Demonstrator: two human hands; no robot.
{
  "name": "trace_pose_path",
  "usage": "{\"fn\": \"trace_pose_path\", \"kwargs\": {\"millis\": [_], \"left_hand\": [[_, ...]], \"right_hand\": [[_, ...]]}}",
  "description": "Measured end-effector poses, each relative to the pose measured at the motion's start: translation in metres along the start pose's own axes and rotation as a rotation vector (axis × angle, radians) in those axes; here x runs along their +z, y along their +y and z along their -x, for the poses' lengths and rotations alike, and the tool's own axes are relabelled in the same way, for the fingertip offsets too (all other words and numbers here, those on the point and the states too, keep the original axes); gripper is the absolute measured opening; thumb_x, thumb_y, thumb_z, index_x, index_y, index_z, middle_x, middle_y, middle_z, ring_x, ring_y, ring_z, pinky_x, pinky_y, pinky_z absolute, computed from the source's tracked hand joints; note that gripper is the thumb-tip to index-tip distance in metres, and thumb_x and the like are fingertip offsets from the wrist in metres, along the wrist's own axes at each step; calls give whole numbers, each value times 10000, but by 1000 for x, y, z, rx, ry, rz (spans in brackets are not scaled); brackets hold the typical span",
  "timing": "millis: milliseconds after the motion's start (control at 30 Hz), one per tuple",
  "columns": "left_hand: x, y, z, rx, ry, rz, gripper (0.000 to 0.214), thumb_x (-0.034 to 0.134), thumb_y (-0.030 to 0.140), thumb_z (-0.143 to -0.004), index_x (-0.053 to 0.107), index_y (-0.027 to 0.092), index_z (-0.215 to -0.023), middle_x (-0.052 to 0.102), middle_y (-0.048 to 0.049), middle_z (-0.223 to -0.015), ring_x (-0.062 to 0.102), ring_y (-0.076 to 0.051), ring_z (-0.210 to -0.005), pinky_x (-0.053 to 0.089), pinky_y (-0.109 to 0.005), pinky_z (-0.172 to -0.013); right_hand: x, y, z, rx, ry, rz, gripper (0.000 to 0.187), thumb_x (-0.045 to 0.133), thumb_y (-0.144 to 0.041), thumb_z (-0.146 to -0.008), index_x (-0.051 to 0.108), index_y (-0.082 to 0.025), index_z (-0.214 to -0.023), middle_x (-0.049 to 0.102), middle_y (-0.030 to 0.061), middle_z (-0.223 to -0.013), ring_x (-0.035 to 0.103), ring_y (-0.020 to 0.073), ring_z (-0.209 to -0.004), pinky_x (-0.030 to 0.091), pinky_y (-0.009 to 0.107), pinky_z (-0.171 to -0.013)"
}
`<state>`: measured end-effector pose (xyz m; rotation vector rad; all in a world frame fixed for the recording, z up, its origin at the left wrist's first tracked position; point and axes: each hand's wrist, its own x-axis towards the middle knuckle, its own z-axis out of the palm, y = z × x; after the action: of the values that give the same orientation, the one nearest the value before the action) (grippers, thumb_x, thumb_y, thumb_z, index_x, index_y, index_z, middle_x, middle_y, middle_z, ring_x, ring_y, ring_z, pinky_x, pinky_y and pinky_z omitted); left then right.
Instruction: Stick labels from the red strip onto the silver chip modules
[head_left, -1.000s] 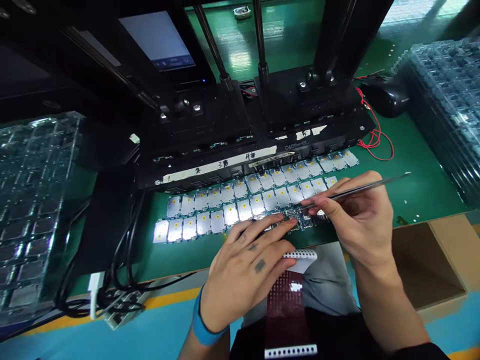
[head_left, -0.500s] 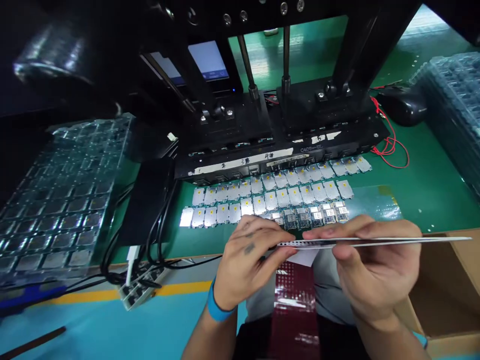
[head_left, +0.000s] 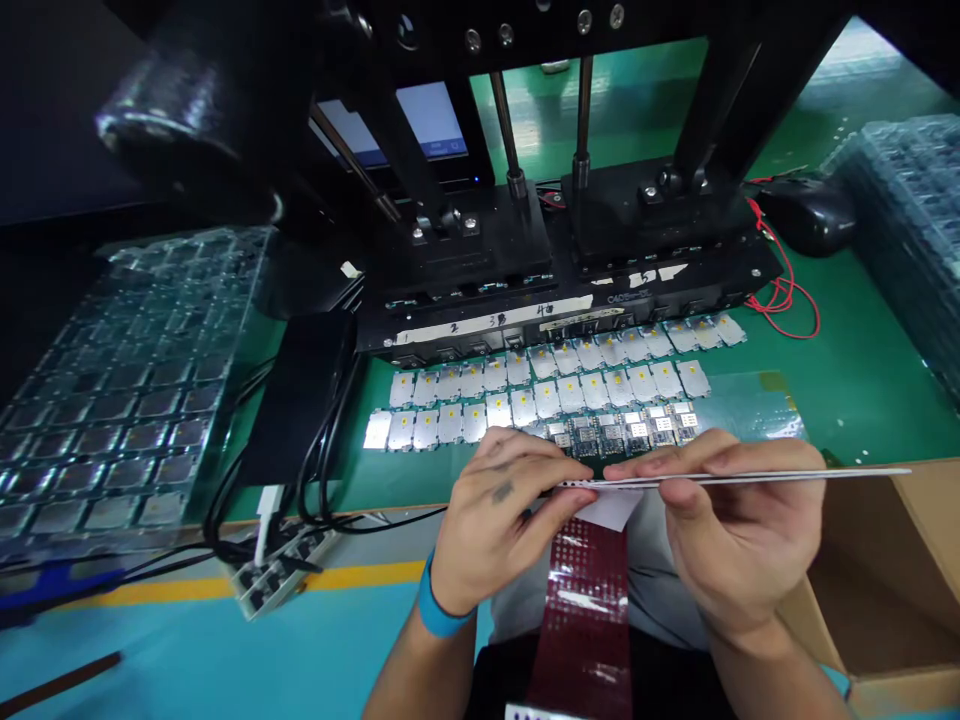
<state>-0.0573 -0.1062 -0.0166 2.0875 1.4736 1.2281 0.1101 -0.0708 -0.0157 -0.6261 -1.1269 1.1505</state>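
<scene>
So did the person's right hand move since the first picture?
Yes. Judged against the black machine, the right hand has moved away from it, back toward the person's lap.

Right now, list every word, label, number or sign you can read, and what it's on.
"1": white tape strip, left end.
"2": same strip.
"3", then a smudge: same strip.
"4", then a smudge: same strip.
"5": torn tape scrap.
"C40", rest blurred: black fixture.
Too blurred: text on screen, marks on yellowed tape.
</scene>
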Motion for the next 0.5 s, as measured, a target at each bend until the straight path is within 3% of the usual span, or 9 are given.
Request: {"fn": "trace_pose_path", "kwargs": {"millis": [500], "left_hand": [[1,0,1,5,-4,-3,56,631,272,-979,656,223,-971,740,34,-815,679,-123,-795,492,-313,-748]], "right_hand": [[0,0,-1,39,-3,-6,324,688,-35,-860,610,-282,-1053,733,-37,-836,747,156,-737,697,330,-668]]}}
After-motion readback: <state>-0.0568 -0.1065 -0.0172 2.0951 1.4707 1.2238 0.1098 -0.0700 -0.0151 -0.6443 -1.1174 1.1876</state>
